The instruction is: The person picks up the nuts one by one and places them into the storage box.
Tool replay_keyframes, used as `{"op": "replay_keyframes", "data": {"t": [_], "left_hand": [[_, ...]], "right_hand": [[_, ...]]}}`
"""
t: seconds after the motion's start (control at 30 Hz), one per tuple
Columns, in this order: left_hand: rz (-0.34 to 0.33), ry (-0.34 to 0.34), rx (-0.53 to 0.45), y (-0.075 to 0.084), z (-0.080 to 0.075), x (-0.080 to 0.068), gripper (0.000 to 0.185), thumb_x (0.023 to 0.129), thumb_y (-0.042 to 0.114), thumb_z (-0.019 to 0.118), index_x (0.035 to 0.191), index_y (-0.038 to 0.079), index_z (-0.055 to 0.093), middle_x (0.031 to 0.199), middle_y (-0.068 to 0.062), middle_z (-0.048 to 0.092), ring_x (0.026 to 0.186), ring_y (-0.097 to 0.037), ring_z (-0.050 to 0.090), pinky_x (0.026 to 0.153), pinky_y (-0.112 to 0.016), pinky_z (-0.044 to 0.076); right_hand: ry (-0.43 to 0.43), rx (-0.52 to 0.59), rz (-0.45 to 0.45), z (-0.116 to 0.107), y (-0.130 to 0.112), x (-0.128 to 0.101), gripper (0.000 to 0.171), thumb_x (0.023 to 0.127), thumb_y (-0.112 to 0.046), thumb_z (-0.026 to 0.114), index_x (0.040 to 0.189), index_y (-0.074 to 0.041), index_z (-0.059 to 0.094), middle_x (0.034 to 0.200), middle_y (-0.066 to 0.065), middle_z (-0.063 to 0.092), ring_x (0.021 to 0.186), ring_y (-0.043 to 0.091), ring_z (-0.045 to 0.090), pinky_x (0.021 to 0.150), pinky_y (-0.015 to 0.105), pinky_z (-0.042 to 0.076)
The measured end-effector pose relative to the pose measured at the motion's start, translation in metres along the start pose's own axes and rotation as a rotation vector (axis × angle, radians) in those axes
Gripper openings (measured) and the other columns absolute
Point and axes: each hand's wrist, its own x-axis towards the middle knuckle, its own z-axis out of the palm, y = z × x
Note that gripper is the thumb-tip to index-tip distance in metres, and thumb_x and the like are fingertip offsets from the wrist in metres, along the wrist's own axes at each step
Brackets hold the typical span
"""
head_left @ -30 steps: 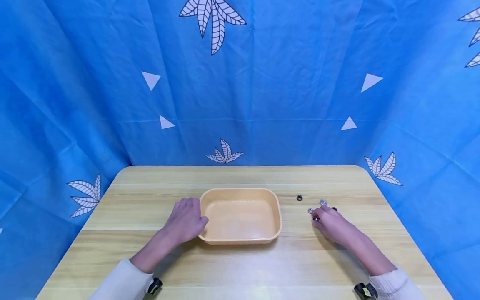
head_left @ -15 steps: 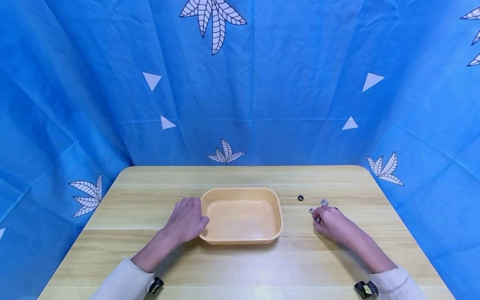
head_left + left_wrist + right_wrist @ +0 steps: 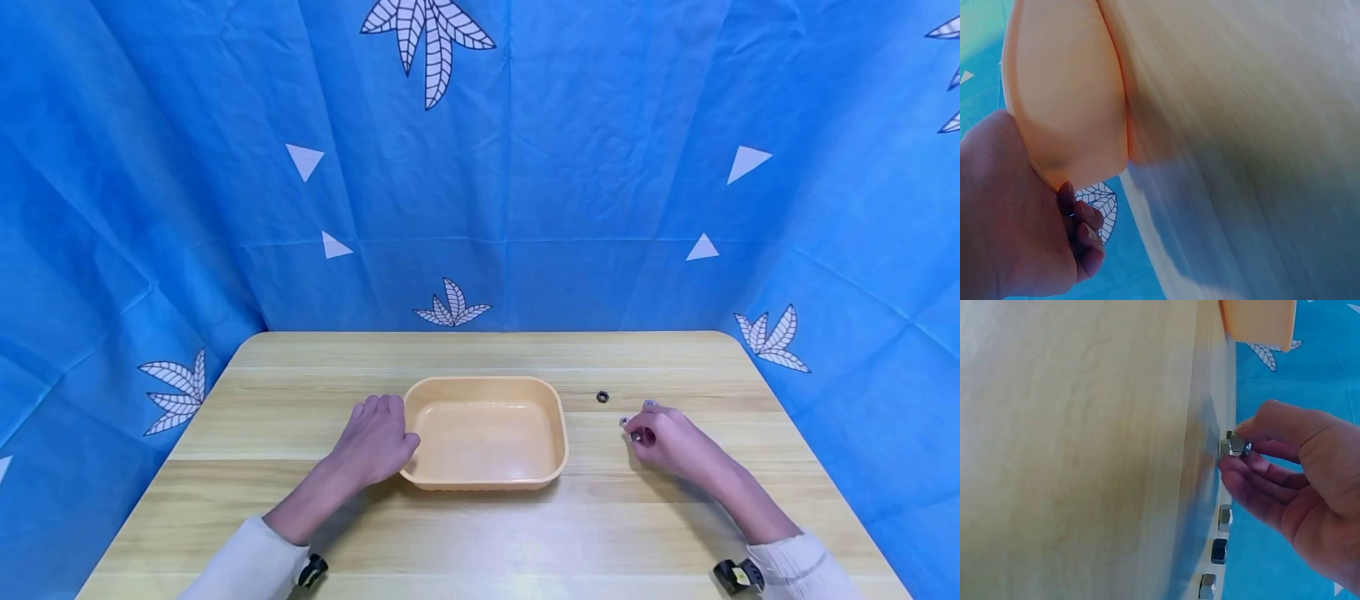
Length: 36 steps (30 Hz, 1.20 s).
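Observation:
A peach plastic tray (image 3: 483, 442) stands on the wooden table. My left hand (image 3: 375, 442) grips its left rim, thumb on the inner side; the left wrist view shows the curled fingers (image 3: 1088, 228) beneath the rim. To the right of the tray, my right hand (image 3: 678, 446) pinches a silver hex nut (image 3: 1239, 444) between thumb and fingertips. Right behind that nut in the right wrist view another silver nut (image 3: 1225, 448) shows on the table. A silver nut (image 3: 649, 403) peeks out past the knuckles.
A black nut (image 3: 603, 397) lies between the tray and my right hand. The right wrist view shows a silver nut (image 3: 1225, 517), a dark nut (image 3: 1219, 550) and another silver nut (image 3: 1207, 587) in a row. Blue patterned cloth (image 3: 502, 192) hangs behind the table.
My right hand has risen a little and turned, with the nut pinched at its fingertips. It now covers the dark nut seen beside its knuckles earlier. The left hand stays on the tray.

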Motion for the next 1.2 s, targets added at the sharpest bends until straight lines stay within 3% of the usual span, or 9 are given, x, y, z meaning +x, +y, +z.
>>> {"op": "replay_keyframes", "data": {"t": [0.13, 0.5, 1.0, 1.2], "left_hand": [[0.006, 0.002, 0.001, 0.0, 0.0, 0.0, 0.027, 0.091, 0.029, 0.058, 0.097, 0.003, 0.051, 0.087, -0.006, 0.048, 0.085, -0.026, 0.041, 0.077, -0.035, 0.03], [-0.003, 0.0, 0.002, 0.0, -0.002, -0.001, 0.027, 0.09, 0.029, 0.058, 0.097, 0.003, 0.051, 0.088, -0.007, 0.049, 0.086, -0.026, 0.042, 0.078, -0.036, 0.03], [0.001, -0.004, -0.003, 0.002, -0.003, -0.001, 0.026, 0.091, 0.028, 0.058, 0.098, 0.003, 0.051, 0.087, -0.006, 0.048, 0.085, -0.025, 0.041, 0.077, -0.035, 0.029], [-0.001, -0.011, 0.002, 0.002, -0.003, -0.001, 0.028, 0.091, 0.029, 0.057, 0.099, 0.002, 0.051, 0.087, -0.006, 0.048, 0.085, -0.025, 0.041, 0.077, -0.035, 0.029]], "right_hand": [[-0.02, 0.075, 0.034, -0.002, 0.0, 0.0, 0.021, 0.078, 0.004, 0.075, 0.097, -0.003, 0.079, 0.086, 0.0, 0.068, 0.073, 0.001, 0.055, 0.062, 0.019, 0.051], [-0.056, 0.176, 0.128, -0.009, -0.006, 0.005, 0.023, 0.081, 0.004, 0.075, 0.103, -0.003, 0.077, 0.087, -0.001, 0.069, 0.077, 0.002, 0.059, 0.068, 0.022, 0.054], [-0.036, 0.356, 0.105, -0.015, -0.011, 0.01, 0.023, 0.083, 0.003, 0.077, 0.106, -0.002, 0.077, 0.094, 0.003, 0.074, 0.08, -0.005, 0.059, 0.071, 0.021, 0.056], [-0.06, 0.416, 0.144, -0.019, -0.017, 0.013, 0.024, 0.084, 0.001, 0.076, 0.108, -0.002, 0.077, 0.095, 0.004, 0.075, 0.08, -0.004, 0.059, 0.07, 0.02, 0.055]]}}
